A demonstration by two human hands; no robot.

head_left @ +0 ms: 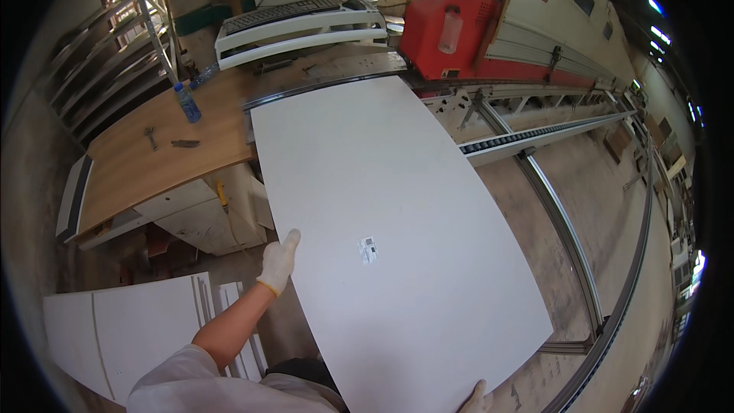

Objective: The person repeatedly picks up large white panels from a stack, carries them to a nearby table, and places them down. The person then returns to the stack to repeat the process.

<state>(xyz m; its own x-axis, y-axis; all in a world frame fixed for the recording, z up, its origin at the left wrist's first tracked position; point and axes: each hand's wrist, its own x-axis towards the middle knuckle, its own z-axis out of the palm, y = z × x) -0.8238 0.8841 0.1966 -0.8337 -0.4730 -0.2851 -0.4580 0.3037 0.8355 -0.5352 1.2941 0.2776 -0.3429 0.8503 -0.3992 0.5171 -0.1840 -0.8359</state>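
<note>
A large white panel point(397, 183) with a small printed label point(368, 250) near its middle stretches out in front of me. My left hand point(280, 261), in a pale knitted glove with a yellow cuff, grips the panel's left edge, thumb on top and fingers hidden underneath. At the near right edge my right hand point(475, 398) shows only in part. Its gloved thumb lies along the panel's edge, and the rest is hidden or out of the picture. The panel's far end lies at a metal rail point(329, 90).
To the left is a wooden worktop point(138, 157) with a blue-capped bottle point(186, 103) and small tools. White panels point(145, 321) lie lower left. A keyboard point(283, 14) sits on a shelf beyond. A red-and-white machine point(437, 30) and a metal frame point(562, 214) stand to the right.
</note>
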